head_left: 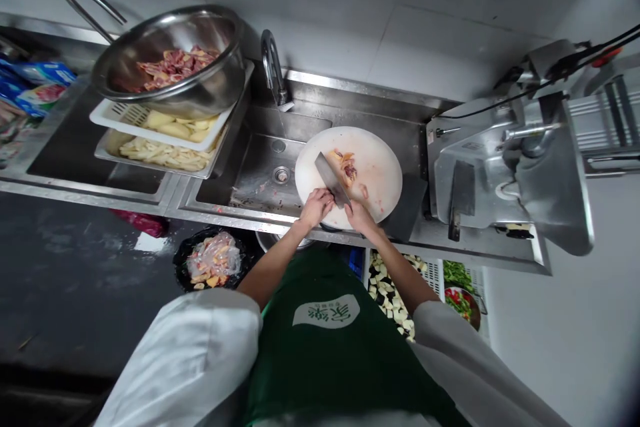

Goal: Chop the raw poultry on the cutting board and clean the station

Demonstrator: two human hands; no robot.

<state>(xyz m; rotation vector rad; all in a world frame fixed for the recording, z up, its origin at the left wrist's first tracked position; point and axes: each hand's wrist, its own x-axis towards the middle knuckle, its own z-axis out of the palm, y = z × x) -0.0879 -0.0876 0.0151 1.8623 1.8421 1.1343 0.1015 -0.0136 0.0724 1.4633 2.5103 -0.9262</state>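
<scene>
The cleaver [332, 180] I grip is smooth metal with a dull gleam; the board [384, 172] beneath it looks like smooth, matt plastic. My apron [320, 367] and sleeves [210, 333] are matt cloth. The sink [254, 163] is satiny metal, the tap [271, 61] and bowl [215, 88] glossy metal, the basket [200, 145] smooth plastic.

A stainless-steel sink counter [240, 213] is stretching across the middle of the frame, carrying a steel tray [155, 168] at left, a round white cutting board [384, 167] at centre and a metal machine [484, 147] at right. A dark flat sheet [409, 210] is lying partly beneath the board. At lower left, the grey floor [65, 253] is holding a black-lined container [182, 256] and, near it, a red bag [145, 222].
</scene>
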